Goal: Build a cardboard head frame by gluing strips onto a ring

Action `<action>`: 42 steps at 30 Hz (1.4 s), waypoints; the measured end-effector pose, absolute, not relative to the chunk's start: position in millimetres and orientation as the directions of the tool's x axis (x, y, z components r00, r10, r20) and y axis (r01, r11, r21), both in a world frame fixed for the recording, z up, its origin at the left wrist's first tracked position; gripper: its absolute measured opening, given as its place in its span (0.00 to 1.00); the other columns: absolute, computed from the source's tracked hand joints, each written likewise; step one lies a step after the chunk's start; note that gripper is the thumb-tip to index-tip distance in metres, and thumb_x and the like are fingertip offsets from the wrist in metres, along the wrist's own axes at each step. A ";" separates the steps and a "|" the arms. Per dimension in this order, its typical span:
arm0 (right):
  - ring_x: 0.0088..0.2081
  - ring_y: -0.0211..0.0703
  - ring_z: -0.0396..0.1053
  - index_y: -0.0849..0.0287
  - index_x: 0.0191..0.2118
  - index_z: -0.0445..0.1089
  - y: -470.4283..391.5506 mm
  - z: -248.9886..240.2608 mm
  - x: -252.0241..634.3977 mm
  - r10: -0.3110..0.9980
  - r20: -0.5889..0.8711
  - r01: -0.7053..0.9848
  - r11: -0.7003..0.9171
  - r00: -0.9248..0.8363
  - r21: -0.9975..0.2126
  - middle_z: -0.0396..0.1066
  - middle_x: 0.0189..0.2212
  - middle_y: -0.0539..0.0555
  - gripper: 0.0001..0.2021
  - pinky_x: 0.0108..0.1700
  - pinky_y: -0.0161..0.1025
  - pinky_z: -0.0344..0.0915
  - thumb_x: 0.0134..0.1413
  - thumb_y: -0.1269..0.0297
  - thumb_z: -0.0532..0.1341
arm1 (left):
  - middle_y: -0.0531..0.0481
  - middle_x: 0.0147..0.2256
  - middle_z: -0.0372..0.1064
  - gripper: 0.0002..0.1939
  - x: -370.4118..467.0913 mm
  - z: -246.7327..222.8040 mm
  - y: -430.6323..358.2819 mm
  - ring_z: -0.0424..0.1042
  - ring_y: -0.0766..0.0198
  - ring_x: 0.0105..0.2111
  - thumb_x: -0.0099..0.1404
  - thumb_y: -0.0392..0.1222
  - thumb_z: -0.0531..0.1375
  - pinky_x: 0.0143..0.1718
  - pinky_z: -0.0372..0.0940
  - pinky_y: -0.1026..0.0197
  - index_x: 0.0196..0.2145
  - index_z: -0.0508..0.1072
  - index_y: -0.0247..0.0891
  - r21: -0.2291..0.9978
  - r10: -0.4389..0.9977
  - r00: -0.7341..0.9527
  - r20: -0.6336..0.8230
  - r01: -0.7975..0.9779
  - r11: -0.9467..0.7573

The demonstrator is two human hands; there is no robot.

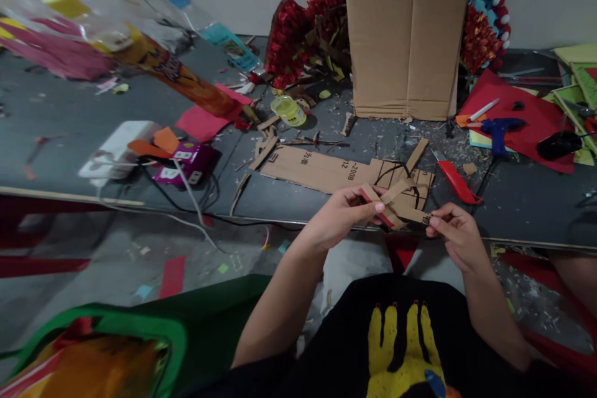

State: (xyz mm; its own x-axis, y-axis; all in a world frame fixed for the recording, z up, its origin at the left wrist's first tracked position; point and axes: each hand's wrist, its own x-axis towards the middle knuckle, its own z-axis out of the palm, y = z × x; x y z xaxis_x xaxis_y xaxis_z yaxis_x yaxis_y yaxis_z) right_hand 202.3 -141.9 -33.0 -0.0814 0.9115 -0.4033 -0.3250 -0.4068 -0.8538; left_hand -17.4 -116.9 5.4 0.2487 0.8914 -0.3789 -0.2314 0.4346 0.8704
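Observation:
At the table's front edge my left hand [347, 214] pinches a piece made of crossed cardboard strips [400, 191], one of them with a red edge. My right hand [454, 230] grips the end of a strip with black print, at the right side of the same piece. Beneath and behind it lies a flat printed cardboard sheet [312, 169]. A red utility knife [454, 180] rests on the table just beyond my right hand, its blade pointing away to the left.
A tall cardboard box [408, 31] stands at the back. To the right lie a blue glue gun [501, 134] and red paper [532, 106]. A yellow jar [288, 111], plastic bottle [228, 43], orange can [186, 81] and white power strip [124, 146] with cables are left. A green bin [181, 339] is below.

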 end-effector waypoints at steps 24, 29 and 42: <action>0.20 0.27 0.64 0.58 0.20 0.69 -149.0 -37.8 190.0 0.918 -0.337 -0.479 -0.396 -0.208 -0.783 0.64 0.19 0.43 0.16 0.24 0.25 0.63 0.26 0.62 0.76 | 0.52 0.22 0.73 0.16 -30.8 9.3 -106.9 0.70 0.71 0.22 0.41 0.43 0.74 0.24 0.64 0.70 0.23 0.74 0.31 0.750 0.762 0.441 -0.475 -0.251 0.613; 0.20 0.26 0.59 0.58 0.22 0.67 -150.7 -39.6 191.1 0.936 -0.303 -0.472 -0.352 -0.180 -0.808 0.61 0.18 0.43 0.17 0.22 0.24 0.58 0.27 0.62 0.76 | 0.52 0.20 0.71 0.17 -32.7 9.7 -106.9 0.68 0.73 0.21 0.40 0.44 0.74 0.23 0.61 0.71 0.21 0.73 0.31 0.752 0.720 0.489 -0.493 -0.176 0.635; 0.23 0.29 0.59 0.57 0.24 0.63 -150.8 -41.2 189.7 0.964 -0.224 -0.431 -0.265 -0.144 -0.863 0.61 0.21 0.44 0.18 0.25 0.26 0.58 0.33 0.59 0.74 | 0.55 0.18 0.69 0.17 -29.3 15.9 -109.6 0.66 0.73 0.19 0.41 0.43 0.74 0.22 0.61 0.70 0.26 0.74 0.31 0.758 0.764 0.458 -0.455 -0.251 0.602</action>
